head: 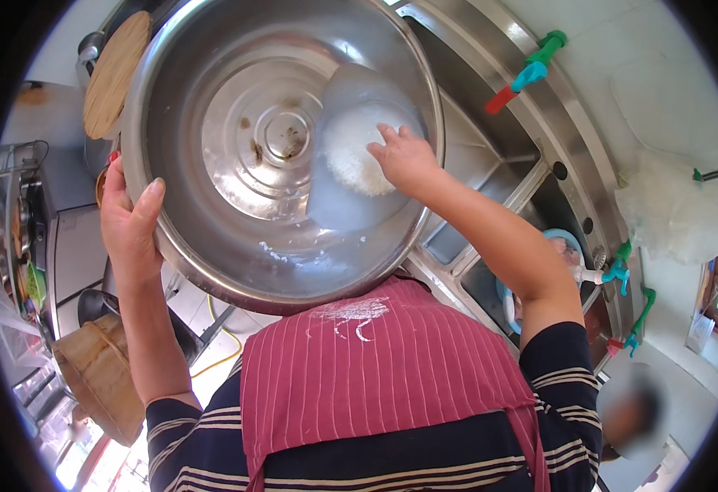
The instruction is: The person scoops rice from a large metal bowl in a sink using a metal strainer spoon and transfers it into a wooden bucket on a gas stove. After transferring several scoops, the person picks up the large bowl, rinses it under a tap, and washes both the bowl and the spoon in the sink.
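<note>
A large stainless steel basin (177, 129) is tilted in front of me, its low side to the right. Cloudy water (346, 212) pools in that side, with a mound of white rice (350, 147) in it. Stray grains stick to the near wall, and dark spots mark the bottom. My left hand (130, 224) grips the basin's left rim, thumb on top and the other fingers partly hidden outside. Reaching over the right rim, my right hand (405, 157) is at the rice with its fingers spread and nothing held; whether the fingertips touch the grains I cannot tell.
Steel sinks (476, 80) line the right side, with green and blue taps (528, 74) along the wall. A light-blue tub (562, 235) stands in one sink. At left are a round wooden board (119, 74) and a wooden barrel (97, 375). A blurred person (633, 409) is at lower right.
</note>
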`<act>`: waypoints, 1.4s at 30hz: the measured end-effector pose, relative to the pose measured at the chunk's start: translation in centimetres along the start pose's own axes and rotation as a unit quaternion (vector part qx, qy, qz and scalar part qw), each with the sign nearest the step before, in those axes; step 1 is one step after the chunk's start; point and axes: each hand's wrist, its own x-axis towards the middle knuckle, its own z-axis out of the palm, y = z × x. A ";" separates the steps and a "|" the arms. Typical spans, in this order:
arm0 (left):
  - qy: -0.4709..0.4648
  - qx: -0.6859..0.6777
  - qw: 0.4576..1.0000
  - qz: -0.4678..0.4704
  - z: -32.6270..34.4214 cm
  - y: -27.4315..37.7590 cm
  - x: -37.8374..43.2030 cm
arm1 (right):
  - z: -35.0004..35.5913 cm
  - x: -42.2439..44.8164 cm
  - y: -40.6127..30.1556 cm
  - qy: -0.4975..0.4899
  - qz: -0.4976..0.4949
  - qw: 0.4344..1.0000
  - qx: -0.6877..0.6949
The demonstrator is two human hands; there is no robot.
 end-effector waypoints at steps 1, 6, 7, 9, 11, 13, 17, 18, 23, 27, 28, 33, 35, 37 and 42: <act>0.001 0.004 1.000 0.001 0.2 0.2 0.0 | -0.7 0.5 -0.7 -0.076 0.020 0.996 -0.035; -0.020 0.000 1.000 -0.009 -0.6 -0.1 0.3 | -1.4 1.8 -11.0 -0.049 -0.090 0.931 0.349; -0.024 0.003 1.000 -0.010 -0.5 0.0 0.4 | -1.2 2.0 -13.7 -0.020 -0.121 0.893 0.434; -0.014 0.013 1.000 -0.014 -0.1 0.1 0.6 | -0.3 2.7 -18.2 -0.047 -0.100 0.831 0.546; 0.011 0.025 1.000 -0.012 0.3 0.4 0.1 | 1.3 2.7 -18.2 -0.014 -0.112 0.854 0.508; 0.035 0.035 0.999 -0.010 0.2 0.4 0.1 | 4.2 1.5 -15.7 -0.062 -0.159 0.902 0.398; 0.012 0.008 1.000 -0.014 -0.7 -0.5 -0.1 | 5.7 -2.5 -7.9 -0.118 -0.191 0.967 0.121; 0.006 0.004 1.000 -0.016 -0.8 -0.6 -0.1 | 5.2 -2.4 -6.9 -0.118 -0.192 0.967 0.119; 0.011 0.012 1.000 -0.017 -0.5 -0.2 -0.1 | 1.4 0.3 -8.2 -0.053 -0.210 0.967 0.132; 0.017 0.019 1.000 -0.012 0.2 0.2 0.1 | 1.0 3.7 -14.8 0.115 -0.238 0.944 0.199; 0.015 0.023 1.000 -0.010 0.2 0.2 0.0 | 1.7 3.5 -15.5 0.119 -0.237 0.943 0.200; -0.003 0.007 1.000 0.006 0.1 0.2 -0.2 | 5.2 0.5 -12.7 -0.065 -0.204 0.947 0.241; -0.005 -0.002 1.000 0.006 0.1 -0.1 0.0 | 6.7 -2.1 -9.6 -0.152 -0.147 0.960 0.186; 0.000 -0.011 1.000 0.006 -0.1 -0.4 -0.2 | 4.7 -2.3 -8.3 -0.186 -0.162 0.966 0.075; -0.018 -0.005 1.000 -0.002 -0.4 -0.2 -0.2 | 2.7 0.9 -8.3 0.071 -0.275 0.957 0.054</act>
